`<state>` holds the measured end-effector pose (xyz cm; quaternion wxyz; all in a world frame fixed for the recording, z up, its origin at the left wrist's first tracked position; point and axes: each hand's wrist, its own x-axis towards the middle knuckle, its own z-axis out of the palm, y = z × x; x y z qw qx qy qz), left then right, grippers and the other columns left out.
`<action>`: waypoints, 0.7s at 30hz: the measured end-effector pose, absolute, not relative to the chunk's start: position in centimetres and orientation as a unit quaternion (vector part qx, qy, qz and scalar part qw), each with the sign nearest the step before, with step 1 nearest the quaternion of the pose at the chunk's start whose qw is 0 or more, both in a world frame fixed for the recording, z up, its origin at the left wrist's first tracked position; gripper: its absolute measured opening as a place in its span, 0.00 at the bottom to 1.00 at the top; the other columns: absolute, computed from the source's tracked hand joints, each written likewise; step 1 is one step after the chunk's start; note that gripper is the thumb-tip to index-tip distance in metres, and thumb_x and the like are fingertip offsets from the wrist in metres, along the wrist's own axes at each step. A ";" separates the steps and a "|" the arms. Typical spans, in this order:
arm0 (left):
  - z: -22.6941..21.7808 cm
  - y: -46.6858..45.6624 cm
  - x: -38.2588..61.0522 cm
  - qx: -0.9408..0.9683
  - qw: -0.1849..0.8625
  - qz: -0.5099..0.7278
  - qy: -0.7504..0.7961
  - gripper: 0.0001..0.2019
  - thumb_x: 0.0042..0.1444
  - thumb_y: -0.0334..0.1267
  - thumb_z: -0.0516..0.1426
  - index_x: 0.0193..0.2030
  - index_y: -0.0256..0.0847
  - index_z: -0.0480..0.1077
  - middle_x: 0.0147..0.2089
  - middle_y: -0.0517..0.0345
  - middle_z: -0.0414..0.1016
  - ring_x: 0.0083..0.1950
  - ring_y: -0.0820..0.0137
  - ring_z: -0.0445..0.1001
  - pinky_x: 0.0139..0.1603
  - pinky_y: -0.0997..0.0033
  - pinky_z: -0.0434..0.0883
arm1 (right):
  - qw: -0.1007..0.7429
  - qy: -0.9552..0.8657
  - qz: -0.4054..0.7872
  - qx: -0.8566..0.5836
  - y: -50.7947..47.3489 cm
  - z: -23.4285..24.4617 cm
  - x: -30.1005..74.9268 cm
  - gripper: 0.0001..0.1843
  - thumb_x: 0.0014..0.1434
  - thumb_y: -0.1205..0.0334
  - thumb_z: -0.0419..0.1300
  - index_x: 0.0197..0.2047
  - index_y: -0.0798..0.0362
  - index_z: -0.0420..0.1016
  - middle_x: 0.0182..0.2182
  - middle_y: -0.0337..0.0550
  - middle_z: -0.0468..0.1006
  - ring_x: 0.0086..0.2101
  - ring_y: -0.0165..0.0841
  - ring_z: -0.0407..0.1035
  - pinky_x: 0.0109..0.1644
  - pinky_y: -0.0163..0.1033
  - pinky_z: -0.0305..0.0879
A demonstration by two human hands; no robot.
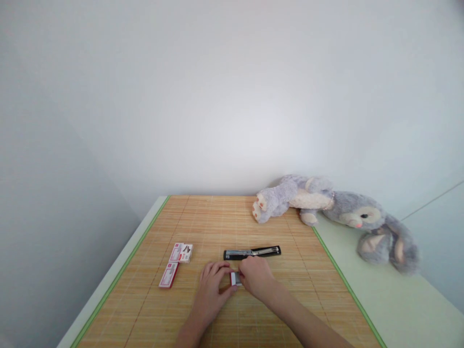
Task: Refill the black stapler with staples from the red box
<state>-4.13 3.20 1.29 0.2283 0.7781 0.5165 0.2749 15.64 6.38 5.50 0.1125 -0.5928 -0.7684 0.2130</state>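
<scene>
My left hand [213, 285] holds a small red-and-white staple box [233, 279] between thumb and index finger, low over the mat. From the box's right end shows a grey metallic block of staples [238, 278]. My right hand [258, 276] is closed at that end, its fingertips pinched against the staples and partly hidden behind the knuckles. Just beyond both hands lies a black stapler [252, 252], spread open lengthwise with its metal channel facing up.
Several small red-and-white boxes [168, 275] lie grouped on the left of the bamboo mat [145, 319]. A grey plush rabbit [311, 198] lies along the back right, across the mat's green edge and onto the pale table [409, 309]. A white wall rises behind.
</scene>
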 end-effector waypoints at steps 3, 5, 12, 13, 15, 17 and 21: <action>1.3 3.2 -4.2 0.775 0.232 0.280 0.517 0.15 0.57 0.45 0.66 0.52 0.52 0.77 0.60 0.54 0.75 0.62 0.55 0.68 0.64 0.50 0.66 | 0.117 -0.789 0.222 -0.561 6.5 6.3 16.4 0.04 0.54 0.65 0.65 0.31 0.49 0.83 0.31 0.48 0.84 0.36 0.41 0.78 0.42 0.39 0.64; 1.3 3.2 -4.2 0.773 0.235 0.283 0.517 0.16 0.57 0.45 0.67 0.52 0.52 0.77 0.59 0.54 0.75 0.62 0.54 0.68 0.64 0.50 0.66 | 0.132 -0.793 0.237 -0.545 6.5 7.0 17.5 0.05 0.56 0.63 0.64 0.35 0.47 0.83 0.30 0.42 0.84 0.34 0.38 0.77 0.39 0.37 0.62; 1.3 3.1 -4.2 0.769 0.237 0.287 0.520 0.16 0.57 0.43 0.66 0.53 0.53 0.77 0.59 0.53 0.74 0.62 0.53 0.68 0.64 0.49 0.67 | 0.192 -0.770 0.301 -0.529 5.5 7.2 21.6 0.08 0.60 0.63 0.60 0.38 0.47 0.82 0.29 0.36 0.82 0.30 0.32 0.73 0.33 0.33 0.59; 1.3 3.1 -4.2 0.768 0.237 0.287 0.521 0.17 0.57 0.44 0.66 0.54 0.53 0.77 0.59 0.52 0.74 0.62 0.53 0.68 0.64 0.49 0.67 | 0.198 -0.765 0.307 -0.530 5.2 7.0 22.0 0.08 0.60 0.63 0.60 0.38 0.48 0.82 0.29 0.36 0.81 0.29 0.32 0.72 0.33 0.33 0.59; 1.3 3.0 -4.2 0.768 0.240 0.283 0.522 0.21 0.56 0.45 0.66 0.57 0.54 0.76 0.59 0.53 0.75 0.62 0.54 0.68 0.64 0.49 0.67 | 0.209 -0.757 0.313 -0.534 4.7 6.4 22.8 0.08 0.60 0.63 0.60 0.39 0.48 0.82 0.29 0.37 0.81 0.30 0.33 0.72 0.34 0.34 0.60; 1.4 2.9 -4.3 0.768 0.248 0.276 0.523 0.24 0.56 0.45 0.67 0.60 0.55 0.75 0.55 0.54 0.77 0.59 0.55 0.70 0.62 0.51 0.68 | 0.221 -0.750 0.312 -0.540 4.1 5.9 23.4 0.10 0.62 0.62 0.59 0.42 0.48 0.83 0.31 0.38 0.81 0.32 0.34 0.73 0.36 0.35 0.62; 1.7 3.0 -4.2 0.772 0.257 0.263 0.519 0.23 0.57 0.43 0.65 0.60 0.56 0.75 0.47 0.57 0.81 0.53 0.57 0.73 0.59 0.54 0.68 | 0.243 -0.736 0.317 -0.547 3.4 5.3 24.3 0.19 0.60 0.57 0.64 0.55 0.45 0.81 0.32 0.39 0.80 0.32 0.36 0.71 0.37 0.36 0.63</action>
